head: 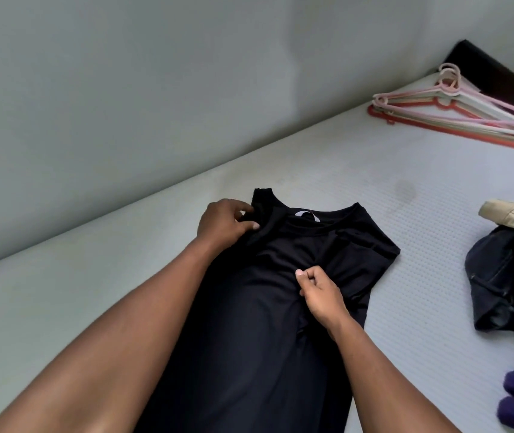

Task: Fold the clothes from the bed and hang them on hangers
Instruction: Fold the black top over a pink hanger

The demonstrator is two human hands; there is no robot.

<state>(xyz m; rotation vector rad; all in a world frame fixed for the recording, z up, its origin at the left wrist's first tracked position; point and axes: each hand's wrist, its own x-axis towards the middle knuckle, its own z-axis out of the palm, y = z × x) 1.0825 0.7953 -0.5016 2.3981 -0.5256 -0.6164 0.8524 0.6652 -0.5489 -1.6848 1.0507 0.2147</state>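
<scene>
Tee [249,323] lengthwise, neck twd wall [124,89]; L hand [224,225], R hand [319,295] each w/ pinch on it.

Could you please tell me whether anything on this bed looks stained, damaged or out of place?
A faint, round grey smudge marks the white dimpled mattress, right of the black shirt; it looks like a stain. Nothing else stands out.

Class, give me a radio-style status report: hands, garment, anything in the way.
Left hand grips black shirt at shoulder; right hand pinches its chest fabric. Shirt flat on bed. Far right, hangers stacked, clothes pile right, neither obstructing.
</scene>
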